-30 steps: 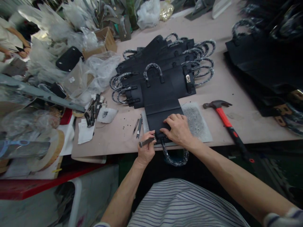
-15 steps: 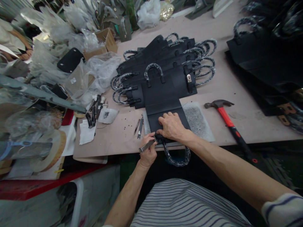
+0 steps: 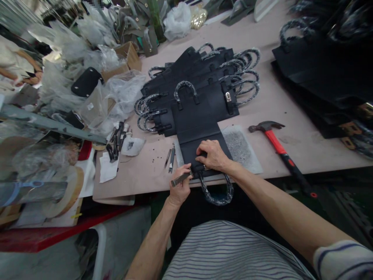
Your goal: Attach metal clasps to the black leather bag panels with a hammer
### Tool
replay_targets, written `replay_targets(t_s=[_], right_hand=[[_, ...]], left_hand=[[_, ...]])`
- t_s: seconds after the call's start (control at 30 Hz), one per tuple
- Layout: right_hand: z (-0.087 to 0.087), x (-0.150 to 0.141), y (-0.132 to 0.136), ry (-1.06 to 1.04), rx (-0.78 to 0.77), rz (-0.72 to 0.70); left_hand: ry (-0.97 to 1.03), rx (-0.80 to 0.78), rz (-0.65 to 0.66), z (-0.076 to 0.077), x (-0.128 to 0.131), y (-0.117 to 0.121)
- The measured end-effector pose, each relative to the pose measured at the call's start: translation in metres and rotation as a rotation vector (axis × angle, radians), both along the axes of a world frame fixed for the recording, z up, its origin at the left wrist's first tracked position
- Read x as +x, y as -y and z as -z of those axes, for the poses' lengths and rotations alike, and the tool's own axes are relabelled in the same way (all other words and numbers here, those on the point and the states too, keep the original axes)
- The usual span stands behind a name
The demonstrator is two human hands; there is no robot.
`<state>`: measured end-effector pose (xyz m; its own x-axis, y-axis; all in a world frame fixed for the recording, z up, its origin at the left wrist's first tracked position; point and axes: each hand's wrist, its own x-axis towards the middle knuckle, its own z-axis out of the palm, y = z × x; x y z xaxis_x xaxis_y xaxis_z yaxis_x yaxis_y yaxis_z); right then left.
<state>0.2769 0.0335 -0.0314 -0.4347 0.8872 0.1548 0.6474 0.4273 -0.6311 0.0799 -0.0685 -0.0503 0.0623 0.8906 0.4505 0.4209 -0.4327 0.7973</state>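
At the table's [image 3: 131, 179] front edge, the left hand [image 3: 180, 190] is clamped on a metal tool [image 3: 179, 179]; the right hand [image 3: 215, 156], half-curled, touches black panel [image 3: 190, 149], its grip unclear.

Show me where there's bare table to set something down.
Bare table shows beyond the hammer, between the fanned bags and the dark stack. A smaller, speckled patch lies between the papers and slim tools. Crowded: around the bag by the left hand and right hand, and the plastic heap.
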Motion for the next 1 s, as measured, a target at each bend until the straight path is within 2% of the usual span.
replay_targets(t_s=[0.57,0.73,0.8,0.87,1.0], right_hand=[[0.003,-0.003,0.001,-0.063,0.04,0.04],[-0.004,0.003,0.013,-0.145,0.095,0.139],[-0.009,0.02,0.02,-0.142,0.145,0.22],[-0.011,0.05,0.026,-0.087,0.205,0.323],[-0.005,0.136,0.035,0.2,0.268,0.612]], left_hand=[[-0.046,-0.046,0.096,-0.01,0.002,-0.015],[-0.084,-0.049,0.079,-0.015,0.006,-0.015],[-0.095,-0.049,0.087,-0.017,0.008,-0.016],[-0.092,-0.057,0.094,-0.02,0.011,-0.017],[-0.071,-0.082,0.091,-0.023,0.014,-0.017]])
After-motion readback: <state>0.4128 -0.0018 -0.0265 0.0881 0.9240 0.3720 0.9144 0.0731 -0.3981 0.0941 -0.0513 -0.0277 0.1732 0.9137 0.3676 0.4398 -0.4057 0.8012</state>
